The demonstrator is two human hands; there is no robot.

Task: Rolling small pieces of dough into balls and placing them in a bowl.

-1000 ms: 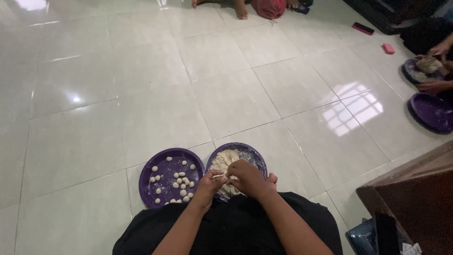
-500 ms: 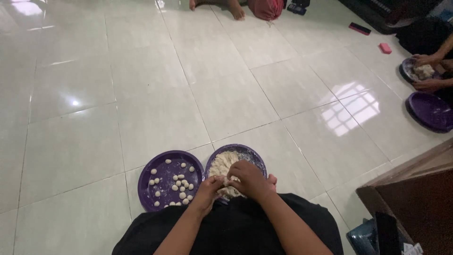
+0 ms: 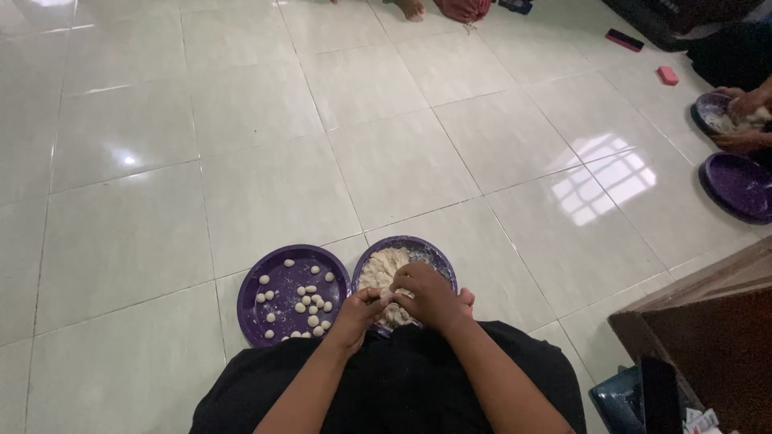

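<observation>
Head view. Left hand (image 3: 359, 309) and right hand (image 3: 426, 293): close together, fingertips pinching a small bit of dough (image 3: 389, 296) between them, above the near edge of a purple plate (image 3: 441, 259) holding a dough heap (image 3: 383, 270). Just left, touching it: second purple plate (image 3: 251, 297) with small dough balls (image 3: 310, 302). Both on pale tiled floor (image 3: 241, 145). Far right: another person's hands (image 3: 744, 120) over a purple dish (image 3: 708, 108); a further purple plate (image 3: 736, 186) near it.

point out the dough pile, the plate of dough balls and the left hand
dough pile (image 3: 384, 268): head view, bare top of the heap
plate of dough balls (image 3: 256, 283): head view, left rim
left hand (image 3: 359, 309): head view, back of hand
</observation>
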